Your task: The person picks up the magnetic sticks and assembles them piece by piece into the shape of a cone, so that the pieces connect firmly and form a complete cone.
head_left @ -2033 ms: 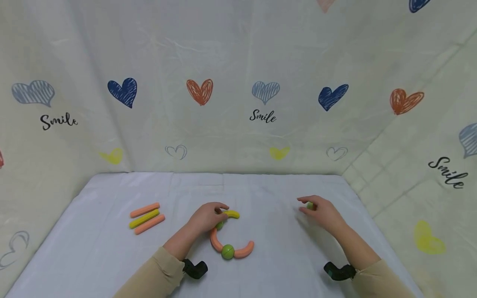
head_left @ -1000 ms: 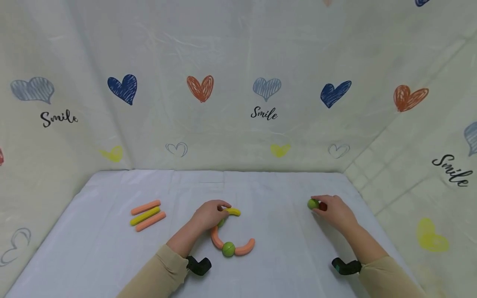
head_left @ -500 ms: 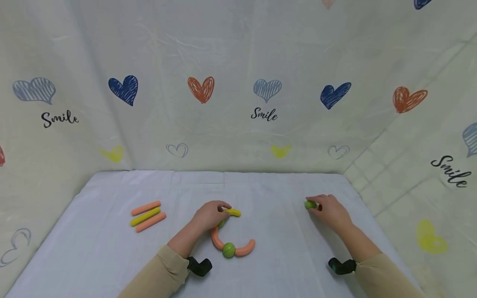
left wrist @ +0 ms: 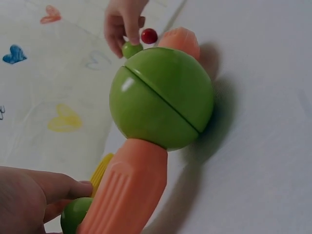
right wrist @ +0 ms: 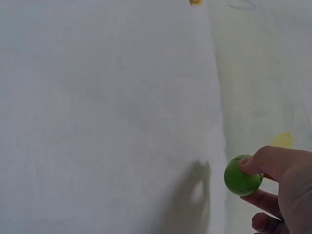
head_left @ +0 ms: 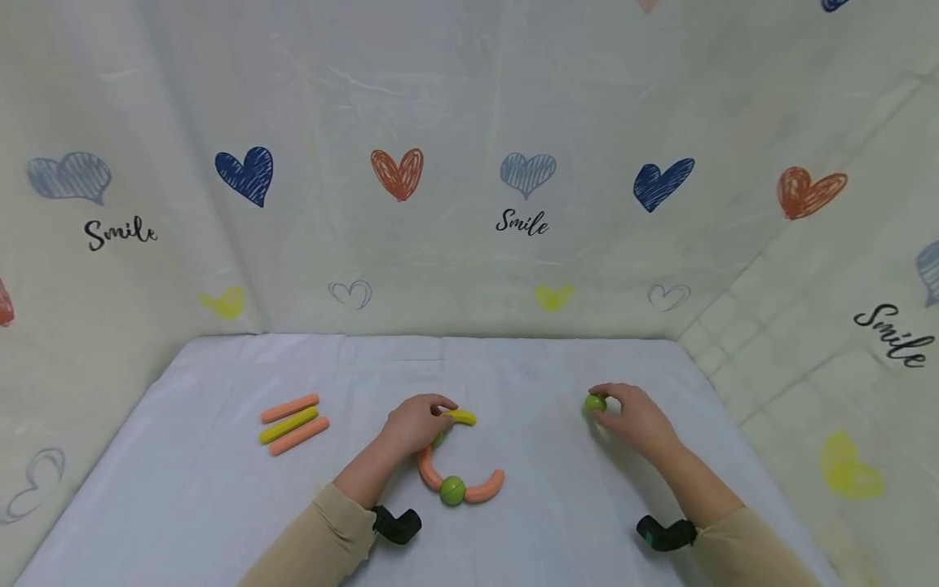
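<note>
My left hand [head_left: 416,422] pinches a yellow curved rod [head_left: 462,417] near the end that meets a green ball [head_left: 438,440]. That ball is partly hidden under my hand. From it the joined chain runs through an orange curved rod [head_left: 428,470] and a second green ball [head_left: 452,490] to another orange curved rod [head_left: 485,487]. In the left wrist view the middle green ball [left wrist: 161,97] fills the centre. Off to the right, my right hand [head_left: 637,417] holds a separate green ball [head_left: 594,403] between thumb and fingers; the right wrist view shows this ball [right wrist: 242,176] too.
Two orange straight rods [head_left: 299,436] and a yellow straight rod [head_left: 288,425] lie side by side on the left of the white-covered table [head_left: 183,489]. A red ball [left wrist: 149,35] shows beside my right hand in the left wrist view. Heart-printed cloth [head_left: 447,269] encloses the table.
Over the last second my right hand has moved left, carrying the green ball. The red ball seen by it earlier is hidden in the head view now. My left hand stays put.
</note>
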The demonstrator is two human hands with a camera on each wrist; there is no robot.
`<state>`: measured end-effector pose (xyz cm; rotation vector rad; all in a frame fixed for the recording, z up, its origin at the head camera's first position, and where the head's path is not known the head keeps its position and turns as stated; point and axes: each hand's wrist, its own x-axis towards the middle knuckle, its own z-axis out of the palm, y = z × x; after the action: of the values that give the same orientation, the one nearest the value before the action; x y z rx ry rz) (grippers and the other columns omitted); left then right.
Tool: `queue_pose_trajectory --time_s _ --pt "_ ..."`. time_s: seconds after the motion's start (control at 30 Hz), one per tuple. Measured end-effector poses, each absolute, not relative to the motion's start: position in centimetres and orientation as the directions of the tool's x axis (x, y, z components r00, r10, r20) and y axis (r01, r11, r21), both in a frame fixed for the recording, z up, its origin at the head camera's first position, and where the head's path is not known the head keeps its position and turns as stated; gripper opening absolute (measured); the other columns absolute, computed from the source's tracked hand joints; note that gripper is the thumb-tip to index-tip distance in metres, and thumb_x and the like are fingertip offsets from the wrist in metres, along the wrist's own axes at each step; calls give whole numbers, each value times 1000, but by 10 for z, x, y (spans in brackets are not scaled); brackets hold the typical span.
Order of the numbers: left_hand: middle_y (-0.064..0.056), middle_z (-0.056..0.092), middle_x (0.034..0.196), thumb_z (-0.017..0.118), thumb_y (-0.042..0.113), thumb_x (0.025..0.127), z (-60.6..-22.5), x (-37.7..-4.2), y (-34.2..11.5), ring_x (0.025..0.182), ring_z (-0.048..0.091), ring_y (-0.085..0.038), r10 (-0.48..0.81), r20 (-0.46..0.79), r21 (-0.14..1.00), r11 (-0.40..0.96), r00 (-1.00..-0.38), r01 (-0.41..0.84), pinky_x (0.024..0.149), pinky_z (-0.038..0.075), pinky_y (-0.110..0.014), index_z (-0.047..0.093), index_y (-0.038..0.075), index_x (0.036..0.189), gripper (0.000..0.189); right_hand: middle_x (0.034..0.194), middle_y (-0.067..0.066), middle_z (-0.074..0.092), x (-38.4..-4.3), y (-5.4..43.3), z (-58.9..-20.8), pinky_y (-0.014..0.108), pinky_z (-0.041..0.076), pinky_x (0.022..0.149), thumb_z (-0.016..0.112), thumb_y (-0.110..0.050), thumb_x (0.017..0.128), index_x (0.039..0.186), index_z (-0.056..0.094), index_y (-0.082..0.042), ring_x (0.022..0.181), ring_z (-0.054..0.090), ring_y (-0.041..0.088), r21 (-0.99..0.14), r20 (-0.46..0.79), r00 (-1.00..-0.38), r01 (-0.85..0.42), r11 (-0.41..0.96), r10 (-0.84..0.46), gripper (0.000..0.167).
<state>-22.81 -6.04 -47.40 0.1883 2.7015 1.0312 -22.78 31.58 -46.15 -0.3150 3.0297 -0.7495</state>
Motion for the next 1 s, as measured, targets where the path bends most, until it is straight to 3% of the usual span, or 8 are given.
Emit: queue_pose_trajectory --time_s 0.2,0.4,0.7,1.0 --pt "-1 67 108 68 29 94 -476 -228 -59 97 60 -20 199 -164 676 736 -966 37 86 44 -49 73 26 115 22 120 11 65 -224 293 -459 46 49 85 71 -17 91 126 68 -9 106 57 30 -511 26 -972 -214 833 -234 36" --pt "-1 67 109 66 30 95 -478 -228 -60 97 61 -19 188 -163 691 722 -969 24 86 46 -47 73 27 116 22 111 4 64 -223 263 -461 32 44 67 73 -17 89 125 70 -13 85 50 19 -552 -19 -971 -188 812 -238 36" --pt "0 67 107 67 30 94 -479 -229 -63 92 60 -17 195 -157 695 718 -968 32 79 48 -41 73 26 115 22 105 -2 65 -223 212 -466 30 42 62 77 -19 87 116 70 -15 76 48 15 -621 -42 -971 -160 768 -236 31" --pt "-1 66 107 67 29 95 -480 -230 -63 90 59 -16 180 -165 714 701 -970 9 78 49 -38 73 25 115 22 102 -5 67 -225 181 -472 29 41 58 77 -24 87 113 72 -18 71 48 13 -628 -43 -952 -210 749 -303 27"
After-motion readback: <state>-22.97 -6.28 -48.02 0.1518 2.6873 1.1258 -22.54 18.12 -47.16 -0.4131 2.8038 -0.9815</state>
